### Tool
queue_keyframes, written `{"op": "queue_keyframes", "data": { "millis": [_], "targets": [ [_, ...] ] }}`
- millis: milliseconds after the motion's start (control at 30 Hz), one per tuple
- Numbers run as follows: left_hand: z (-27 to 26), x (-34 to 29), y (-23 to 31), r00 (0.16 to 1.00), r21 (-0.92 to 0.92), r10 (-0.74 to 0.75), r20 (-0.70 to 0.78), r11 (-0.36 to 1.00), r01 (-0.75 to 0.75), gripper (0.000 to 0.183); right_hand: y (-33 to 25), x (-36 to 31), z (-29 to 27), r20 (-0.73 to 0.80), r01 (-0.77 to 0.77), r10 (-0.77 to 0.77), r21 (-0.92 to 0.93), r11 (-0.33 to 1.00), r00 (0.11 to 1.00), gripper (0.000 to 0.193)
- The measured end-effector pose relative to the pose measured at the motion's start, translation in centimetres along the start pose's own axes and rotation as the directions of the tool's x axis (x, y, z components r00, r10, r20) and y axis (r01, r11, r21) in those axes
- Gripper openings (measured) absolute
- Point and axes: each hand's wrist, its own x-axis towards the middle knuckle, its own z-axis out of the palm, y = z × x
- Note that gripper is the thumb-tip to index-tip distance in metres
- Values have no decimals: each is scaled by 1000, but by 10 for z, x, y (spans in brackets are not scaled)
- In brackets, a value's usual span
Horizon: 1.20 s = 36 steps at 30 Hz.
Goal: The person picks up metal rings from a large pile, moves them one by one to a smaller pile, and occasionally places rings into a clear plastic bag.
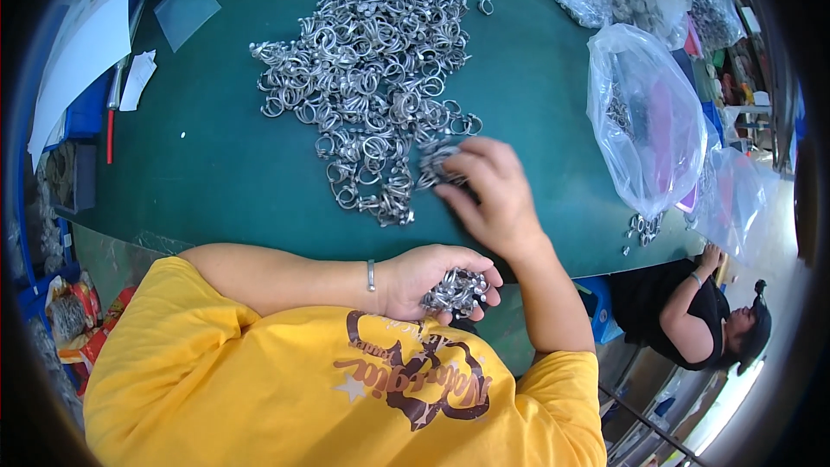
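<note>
Silver metal rings (380,39) lie heaped on the green table (216,186), spreading from its far side toward the person and thinning to a narrower tongue at the near end. Judged by what lies where, only a small share is in hand: the left hand (406,277) is cupped close to the yellow shirt (285,372), its fingers curled around a handful (456,292) of the pieces. Far more remain in the heap, so the work looks to be at an early stage, at least for this pile. At the near right edge of the heap, the right hand (497,190) reaches in with its thumb below and fingers bent above a small cluster (437,163); motion blurs it, and I cannot tell whether the fingertips are closed on those pieces or just touching them. One loose ring (489,9) lies apart, to the right of the heap's far end. On the table's right side stands a clear bag (622,169) with some metal pieces showing through, and a few small parts (644,227) lie just below it; whether these bagged pieces are finished or waiting does not show.
</note>
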Motion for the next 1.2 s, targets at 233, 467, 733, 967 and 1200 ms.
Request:
{"op": "queue_keyframes", "data": {
  "millis": [233,467,733,967,1200],
  "targets": [
    [4,-4,3,999,4,30,-38,1000,-30,28,16,-29,-28,-137,-440,493,293,849,859,21],
    [6,-5,4,998,32,40,-38,999,-39,30,31,-65,-57,-159,-522,849,726,446,504,13],
    [5,-6,5,998,36,48,-44,998,-47,30,34,-87,-78,-92,-648,855,613,452,510,13],
    [5,-5,6,998,20,37,-44,999,-36,34,16,-76,-69,-37,-745,757,152,649,652,19],
    [4,-4,5,999,19,34,-35,999,-33,36,10,-69,-53,-42,-470,480,149,870,876,28]
  ]
}}
